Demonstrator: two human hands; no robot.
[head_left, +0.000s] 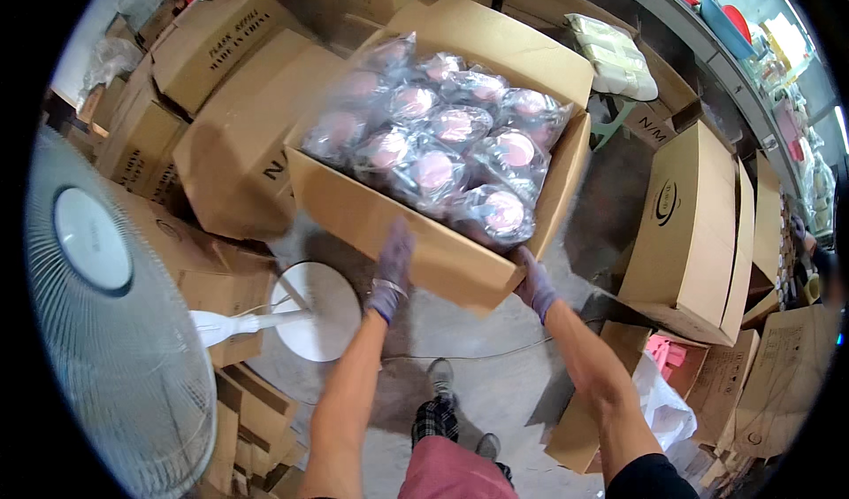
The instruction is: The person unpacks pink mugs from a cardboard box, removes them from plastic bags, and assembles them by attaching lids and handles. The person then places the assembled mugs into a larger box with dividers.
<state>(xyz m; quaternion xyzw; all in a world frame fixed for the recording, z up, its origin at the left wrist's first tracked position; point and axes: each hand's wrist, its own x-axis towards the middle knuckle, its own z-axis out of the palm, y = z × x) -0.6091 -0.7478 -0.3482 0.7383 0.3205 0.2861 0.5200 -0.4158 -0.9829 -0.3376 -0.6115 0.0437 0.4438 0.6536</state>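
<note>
A cardboard box (398,234) with its top flaps up is in front of me, tilted a little. Filling it are several clear-bagged items (433,170) with dark bodies and round pink tops; the wrapping hides their exact kind. My left hand (395,264), in a purple glove, presses on the near wall of the box with its fingers pointing up. At the near right corner, my right hand (535,285) grips the box in a matching glove, and part of its fingers is hidden. The box's underside does not show.
A white standing fan (115,313) fills the left, its round base (316,311) on the floor. Stacked cartons (239,136) stand behind it. More cartons (690,234) are on the right, near an open box with pink things (665,354). A cable (478,356) crosses the floor.
</note>
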